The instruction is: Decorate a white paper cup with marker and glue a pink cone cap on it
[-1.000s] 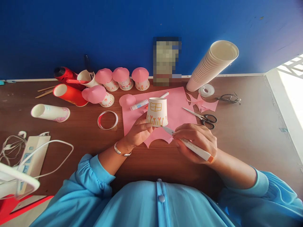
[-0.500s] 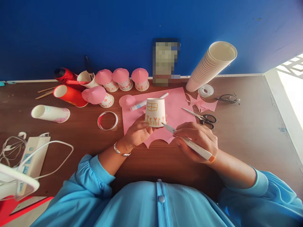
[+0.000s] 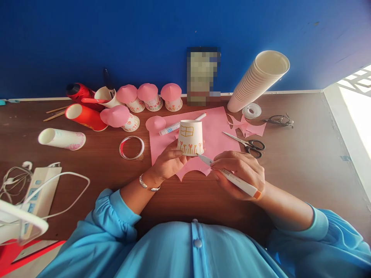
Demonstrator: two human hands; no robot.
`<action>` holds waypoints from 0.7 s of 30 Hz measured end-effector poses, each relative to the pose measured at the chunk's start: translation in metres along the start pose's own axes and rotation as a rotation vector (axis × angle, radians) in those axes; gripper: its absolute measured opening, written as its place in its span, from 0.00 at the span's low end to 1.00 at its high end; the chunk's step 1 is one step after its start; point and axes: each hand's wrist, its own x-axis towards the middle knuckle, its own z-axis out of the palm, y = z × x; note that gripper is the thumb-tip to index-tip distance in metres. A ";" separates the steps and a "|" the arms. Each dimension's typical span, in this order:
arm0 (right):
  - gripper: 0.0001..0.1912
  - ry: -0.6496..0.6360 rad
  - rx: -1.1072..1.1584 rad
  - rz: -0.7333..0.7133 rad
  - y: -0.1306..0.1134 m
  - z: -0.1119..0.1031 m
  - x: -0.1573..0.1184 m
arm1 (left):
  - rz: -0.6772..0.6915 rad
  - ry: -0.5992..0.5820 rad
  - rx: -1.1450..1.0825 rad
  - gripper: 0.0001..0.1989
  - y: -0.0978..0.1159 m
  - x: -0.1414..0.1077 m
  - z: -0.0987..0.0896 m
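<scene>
An upside-down white paper cup (image 3: 194, 133) is held up by my left hand (image 3: 170, 162), its thumb on the lower left rim and the other fingers mostly hidden behind. On the cup are a yellow window and a row of red and yellow flowers along the bottom. My right hand (image 3: 242, 172) grips a white marker (image 3: 239, 182) with an orange end. The marker's tip meets the cup's lower rim, or is very close to it. Beneath the cup lies pink paper (image 3: 216, 127) with curved cut-outs, bearing a glue stick (image 3: 169, 128) and a pink paper cone (image 3: 156, 122).
Black-handled scissors (image 3: 251, 146) lie right of the paper near pink scraps (image 3: 246, 125) and a white tape roll (image 3: 252, 111). A tall cup stack (image 3: 255, 83) leans behind. Several pink-roofed cups (image 3: 173, 98) stand at the back left. Another tape roll (image 3: 131, 148) and a power strip (image 3: 40, 193) are left.
My right hand and the marker have shifted slightly left and down, the tip sliding along the cup's lower rim. My left hand and the cup have hardly moved.
</scene>
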 end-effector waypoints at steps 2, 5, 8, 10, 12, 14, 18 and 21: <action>0.07 0.005 0.004 -0.010 0.000 -0.001 0.000 | 0.003 0.001 0.002 0.31 0.000 0.000 0.001; 0.09 0.019 -0.002 -0.001 0.001 -0.002 -0.001 | -0.001 0.003 0.003 0.31 0.001 0.000 0.001; 0.12 0.017 -0.023 0.043 0.001 -0.002 -0.002 | 0.001 0.003 -0.006 0.29 0.001 0.000 0.000; 0.13 0.008 -0.025 0.046 0.001 -0.002 -0.002 | 0.004 0.003 -0.010 0.28 0.000 0.000 0.000; 0.13 0.000 -0.015 0.035 0.001 -0.001 -0.001 | 0.007 0.011 -0.008 0.27 0.000 0.000 -0.001; 0.12 -0.007 -0.004 0.028 0.000 -0.002 0.000 | 0.007 0.019 -0.003 0.26 -0.001 0.000 -0.001; 0.10 0.000 0.006 0.002 0.001 -0.004 -0.001 | 0.002 0.001 -0.007 0.23 -0.001 0.000 -0.001; 0.11 0.060 0.036 -0.031 0.005 -0.003 -0.006 | 0.011 0.002 -0.012 0.22 -0.002 0.000 -0.001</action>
